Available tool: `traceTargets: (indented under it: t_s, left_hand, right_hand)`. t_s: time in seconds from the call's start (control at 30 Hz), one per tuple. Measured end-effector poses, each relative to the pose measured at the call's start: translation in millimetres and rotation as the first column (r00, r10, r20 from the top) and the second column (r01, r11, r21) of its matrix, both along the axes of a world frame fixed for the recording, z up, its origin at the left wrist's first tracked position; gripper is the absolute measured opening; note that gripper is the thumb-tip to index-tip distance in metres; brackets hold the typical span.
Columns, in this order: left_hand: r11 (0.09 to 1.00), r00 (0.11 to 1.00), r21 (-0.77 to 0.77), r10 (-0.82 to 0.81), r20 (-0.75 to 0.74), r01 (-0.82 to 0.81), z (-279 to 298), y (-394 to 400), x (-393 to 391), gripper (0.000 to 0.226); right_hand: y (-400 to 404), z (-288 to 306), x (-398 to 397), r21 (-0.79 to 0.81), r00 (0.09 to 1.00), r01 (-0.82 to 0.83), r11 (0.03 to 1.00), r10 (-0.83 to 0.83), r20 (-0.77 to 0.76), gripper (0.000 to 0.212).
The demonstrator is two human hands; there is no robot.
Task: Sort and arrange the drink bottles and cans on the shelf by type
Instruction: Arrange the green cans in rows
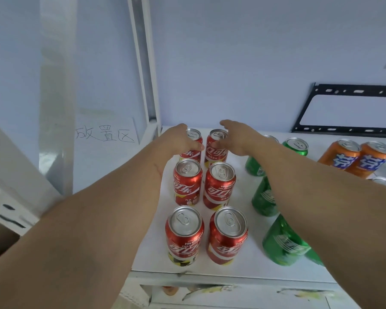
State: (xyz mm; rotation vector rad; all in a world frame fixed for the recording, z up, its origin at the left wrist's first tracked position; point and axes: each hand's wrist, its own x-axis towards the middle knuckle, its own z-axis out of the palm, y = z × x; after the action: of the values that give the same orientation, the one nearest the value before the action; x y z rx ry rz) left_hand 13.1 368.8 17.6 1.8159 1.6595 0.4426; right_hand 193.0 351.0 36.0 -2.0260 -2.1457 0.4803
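Upright on the white shelf [250,262], six red cola cans [218,186] stand in two columns. Left hand [179,141] curls around the back-left can [193,142]; right hand [236,136] grips the back-right can [216,144]. Green cans [283,241] crowd just right, partly behind the forearm; orange cans [354,158] stand beyond.
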Motion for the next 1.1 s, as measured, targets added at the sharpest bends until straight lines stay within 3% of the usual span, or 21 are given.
traceTargets:
  t_s: [0.1, 0.17, 0.23, 0.47, 0.87, 1.1]
  left_hand:
    - [0.989, 0.994, 0.147, -0.001, -0.106, 0.016, 11.0, -1.5, 11.4, 0.095]
    - [0.961, 0.984, 0.269, -0.015, -0.179, 0.063, 23.1, -4.1, 23.9, 0.088]
    - [0.947, 0.985, 0.3, -0.073, -0.157, 0.118, 36.0, -9.0, 42.3, 0.079]
    - [0.931, 0.939, 0.171, -0.293, -0.178, 0.322, 40.0, -22.7, 125.5, 0.078]
    - [0.962, 0.937, -0.009, -0.267, -0.224, 0.272, 10.3, -14.0, 181.4, 0.099]
    - [0.958, 0.909, 0.076, -0.234, -0.344, 0.276, 5.4, -8.6, 191.1, 0.087]
  right_hand:
    - [-15.8, 22.4, 18.7, 0.079, 0.998, -0.01, 0.997, 0.005, 0.055, 0.064]
    - [-30.8, 37.8, 40.6, 0.122, 0.998, 0.012, 0.992, -0.02, 0.067, 0.055]
    - [-43.7, 45.4, 68.2, 0.142, 0.996, 0.058, 0.988, -0.066, 0.055, 0.052]
    - [-56.6, 33.1, 146.0, 0.04, 0.984, 0.173, 0.984, -0.174, 0.022, 0.066]
    - [-37.6, -2.1, 185.0, -0.061, 0.991, 0.116, 0.991, -0.119, -0.054, 0.084]
    - [-34.1, -13.2, 191.3, -0.03, 0.981, 0.147, 0.989, -0.15, -0.126, 0.077]
